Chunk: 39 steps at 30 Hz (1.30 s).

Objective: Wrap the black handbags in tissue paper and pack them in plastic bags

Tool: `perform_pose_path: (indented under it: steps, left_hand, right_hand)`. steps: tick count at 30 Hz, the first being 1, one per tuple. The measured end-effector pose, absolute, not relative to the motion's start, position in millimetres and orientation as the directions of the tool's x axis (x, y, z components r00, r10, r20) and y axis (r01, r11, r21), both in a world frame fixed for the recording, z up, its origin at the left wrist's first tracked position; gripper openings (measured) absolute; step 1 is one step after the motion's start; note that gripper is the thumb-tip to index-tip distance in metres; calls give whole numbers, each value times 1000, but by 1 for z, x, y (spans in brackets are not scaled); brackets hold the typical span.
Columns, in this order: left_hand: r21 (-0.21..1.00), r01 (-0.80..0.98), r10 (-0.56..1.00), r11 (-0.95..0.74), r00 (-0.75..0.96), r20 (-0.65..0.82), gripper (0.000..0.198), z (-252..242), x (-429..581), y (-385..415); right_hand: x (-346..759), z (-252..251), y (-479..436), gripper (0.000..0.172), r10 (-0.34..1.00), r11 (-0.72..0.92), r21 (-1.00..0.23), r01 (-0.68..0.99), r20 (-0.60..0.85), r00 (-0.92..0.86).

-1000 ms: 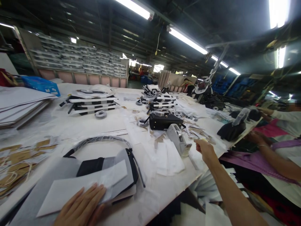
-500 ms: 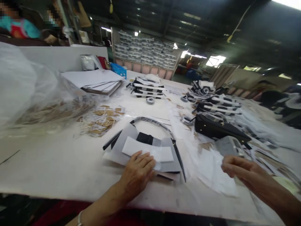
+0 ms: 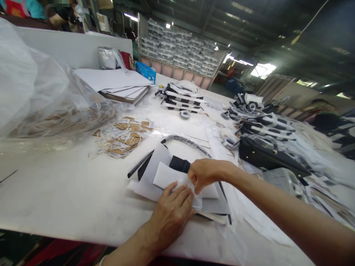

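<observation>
A black handbag (image 3: 142, 169) lies on the white table, partly covered by grey-white wrapping paper (image 3: 159, 157), its handle (image 3: 191, 142) wrapped in clear film. Across it rests a white foam strip (image 3: 166, 176), beside a short black strap piece (image 3: 179, 164). My left hand (image 3: 173, 210) presses on the strip with fingers laid out flat. My right hand (image 3: 203, 173) is closed over the strip's right part, knuckles down, touching or nearly touching the black strap. What its fingers pinch, if anything, is hidden.
Brown tags with white strings (image 3: 124, 136) lie to the left, by a large plastic bag (image 3: 55, 99). Paper sheets (image 3: 113, 79) and a blue box (image 3: 146, 72) are behind. Wrapped bags stand in stacks (image 3: 183, 99) at the back, with a black bag (image 3: 269, 155) at right.
My right hand has moved left from the white sheets at the right onto the handbag's wrapping. My left hand stays flat on the foam strip. The view has shifted slightly.
</observation>
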<state>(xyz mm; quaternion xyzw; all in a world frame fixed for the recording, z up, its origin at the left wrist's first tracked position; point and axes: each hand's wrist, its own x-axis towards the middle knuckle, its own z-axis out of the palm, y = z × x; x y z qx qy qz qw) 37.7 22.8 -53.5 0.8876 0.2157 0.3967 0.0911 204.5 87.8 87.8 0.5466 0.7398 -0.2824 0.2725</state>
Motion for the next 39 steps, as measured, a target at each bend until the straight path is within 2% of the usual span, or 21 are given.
perform_pose_path:
  steps: [2,5,8,11,13,15,17,18,20,22,24,26,28,31,34,39]
  left_hand:
    - [325,321,457,-889,592,664,27,-56,38,22]
    - [312,331,454,-891,596,662,27,-56,38,22]
    - [301,331,444,-895,584,679,25,-55,40,23]
    - [295,329,438,-897,582,685,23,-56,41,25]
    - [301,324,440,-897,588,679,23,-56,41,25]
    - [311,320,445,-895,590,674,23,-57,40,25]
    - [318,315,447,-894,590,672,23,-57,40,24]
    - [320,313,447,-894,587,674,23,-56,39,24]
    - [323,310,447,-894,581,680,23,-55,39,24]
    - [321,306,443,-896,580,684,22,-53,39,24]
    - [320,307,443,-896,580,684,22,-51,38,24]
    - [320,314,447,-894,586,675,22,-49,38,24]
    - [316,323,451,-892,604,657,22,-49,37,24]
    - [304,335,451,-892,626,636,20,-52,38,24]
    - [289,346,450,-892,644,618,22,-54,40,23]
    - [190,335,382,-923,741,552,42,-31,25,27]
  right_hand:
    - [201,78,97,28,640,299,-37,954,-734,-229]
    - [198,69,102,31,656,365,20,931,-716,-241]
    - [198,61,102,34,697,477,114,871,-653,-296]
    - [207,55,105,51,758,544,213,811,-540,-366]
    - [219,55,109,61,798,533,236,812,-460,-390]
    - [234,58,112,59,853,476,280,833,-379,-360]
    - [248,62,111,58,926,354,327,876,-251,-280]
    - [253,62,108,62,953,288,303,908,-185,-241]
    - [262,58,98,75,973,219,147,965,-104,-205]
    - [266,47,85,85,972,202,-25,979,-114,-204]
    - [268,37,74,86,978,145,-73,987,-140,-154]
    - [267,34,63,79,999,24,-22,999,-43,-25]
    - [260,38,50,65,988,-48,-36,998,145,53]
    - [239,39,24,44,945,20,-221,975,323,53]
    - [217,13,-3,37,932,130,-368,921,362,13]
    - [208,-34,-19,37,945,104,-421,901,325,43]
